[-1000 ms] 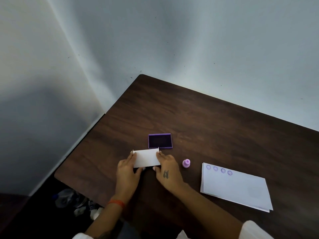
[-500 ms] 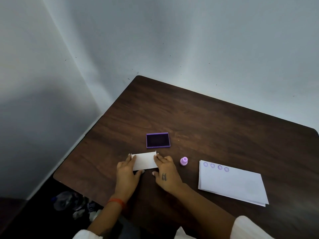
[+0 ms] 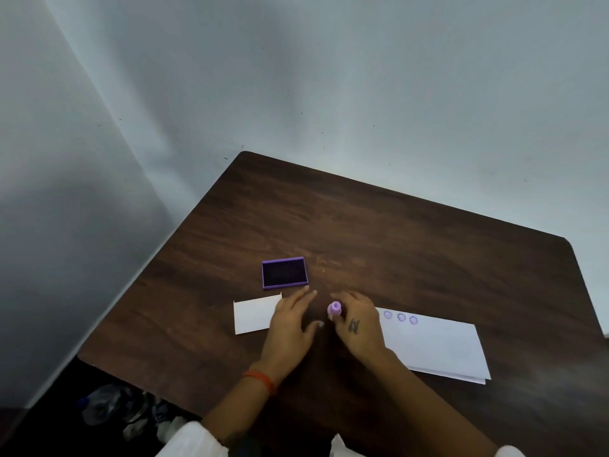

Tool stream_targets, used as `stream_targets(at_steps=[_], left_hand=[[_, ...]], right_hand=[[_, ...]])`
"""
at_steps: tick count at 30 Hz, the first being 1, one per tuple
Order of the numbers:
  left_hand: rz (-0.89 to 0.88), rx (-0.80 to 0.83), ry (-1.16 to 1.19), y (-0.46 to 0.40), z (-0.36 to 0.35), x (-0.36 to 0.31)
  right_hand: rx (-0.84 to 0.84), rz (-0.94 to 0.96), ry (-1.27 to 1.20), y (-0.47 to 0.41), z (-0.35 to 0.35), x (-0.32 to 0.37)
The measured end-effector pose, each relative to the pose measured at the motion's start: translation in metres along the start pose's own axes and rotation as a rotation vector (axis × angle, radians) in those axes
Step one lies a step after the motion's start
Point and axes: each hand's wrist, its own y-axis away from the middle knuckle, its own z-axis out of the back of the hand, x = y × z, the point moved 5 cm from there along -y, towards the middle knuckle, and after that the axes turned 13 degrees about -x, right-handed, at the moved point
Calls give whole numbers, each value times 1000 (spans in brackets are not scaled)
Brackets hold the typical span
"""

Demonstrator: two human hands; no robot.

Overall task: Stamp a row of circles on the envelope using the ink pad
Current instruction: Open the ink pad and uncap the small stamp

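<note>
The white envelope (image 3: 438,347) lies flat at the right of the dark wooden table (image 3: 395,242), with purple stamped circles (image 3: 401,316) along its top-left edge. An open purple ink pad (image 3: 285,273) sits further back, left of centre. The small purple stamp (image 3: 334,308) stands on the table between my hands. My right hand (image 3: 359,321) curls around it, thumb and fingers at its sides, and covers the envelope's left corner. My left hand (image 3: 291,321) hovers flat with fingers apart and nothing in it, beside a small white card (image 3: 255,314).
The table's left edge (image 3: 158,268) runs diagonally close to the grey wall corner. Clear plastic bottles (image 3: 108,404) lie on the dark floor below the near-left corner. The back half of the table is bare wood.
Both hands have let go of the white card, which now lies alone at the left. My right hand moved right onto the stamp, and my left hand followed towards the middle.
</note>
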Motion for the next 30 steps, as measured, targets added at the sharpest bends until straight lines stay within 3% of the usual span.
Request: stream_targets(at_steps=[6, 9, 14, 23, 30], left_hand=[[39, 132, 53, 3, -27, -4], [41, 141, 77, 1, -29, -5], [69, 95, 151, -3, -25, -7], [279, 92, 490, -6, -21, -13], [336, 119, 597, -7, -22, -15]], right_hand=[[113, -43, 50, -5, -1, 0], [74, 64, -93, -5, 4, -1], [10, -127, -267, -8, 14, -11], [175, -556, -778, 5, 20, -23], [159, -452, -733, 1, 29, -24]])
